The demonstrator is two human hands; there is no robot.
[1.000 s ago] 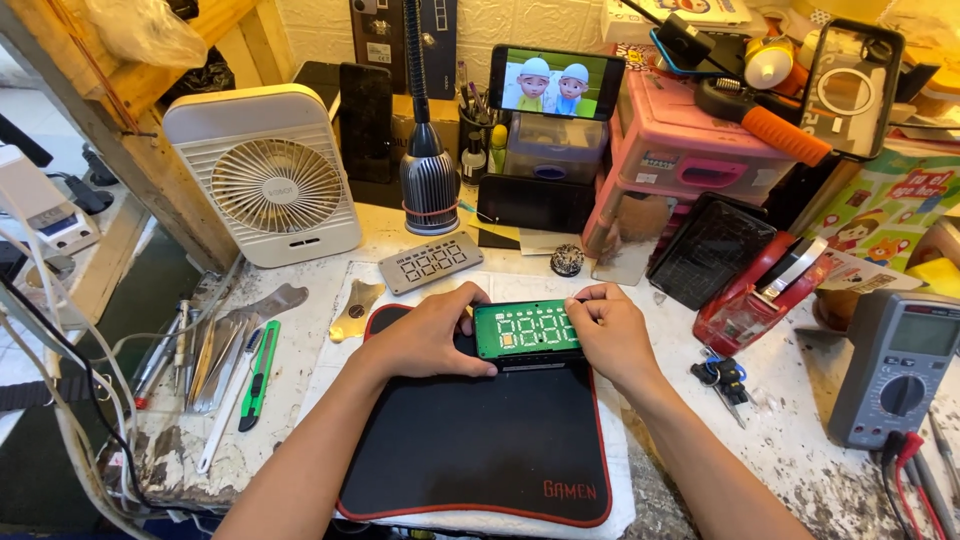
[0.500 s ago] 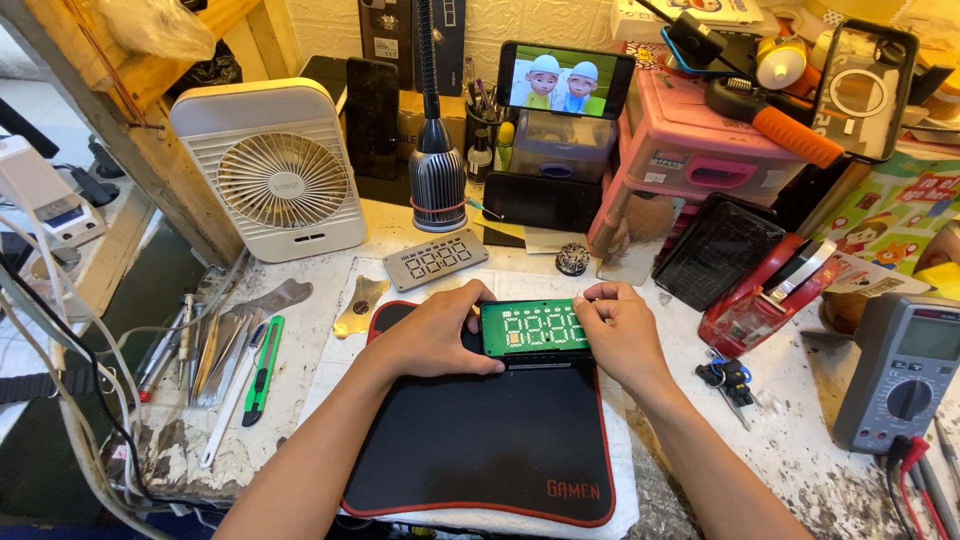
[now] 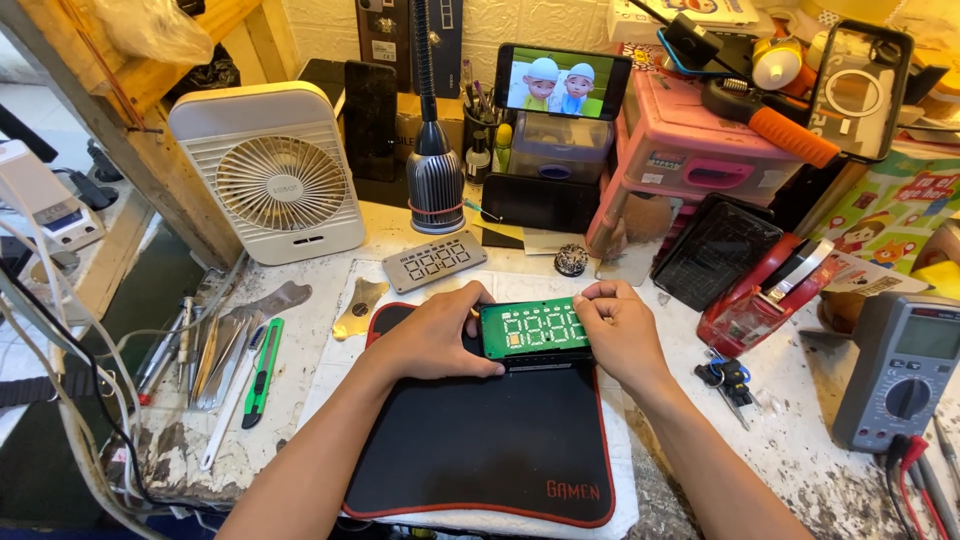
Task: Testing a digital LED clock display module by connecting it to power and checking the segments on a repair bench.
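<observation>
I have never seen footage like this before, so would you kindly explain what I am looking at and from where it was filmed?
There is no machine here: a person wears a camera on the head, so the one view looks down at their own two bare hands. The left hand and right hand hold a green circuit board with digit outlines by its ends, over a black mat with a red edge. On the worn workbench around it are a white fan, a grey display panel, hand tools on the left, a multimeter on the right, and a phone playing a cartoon.
</observation>
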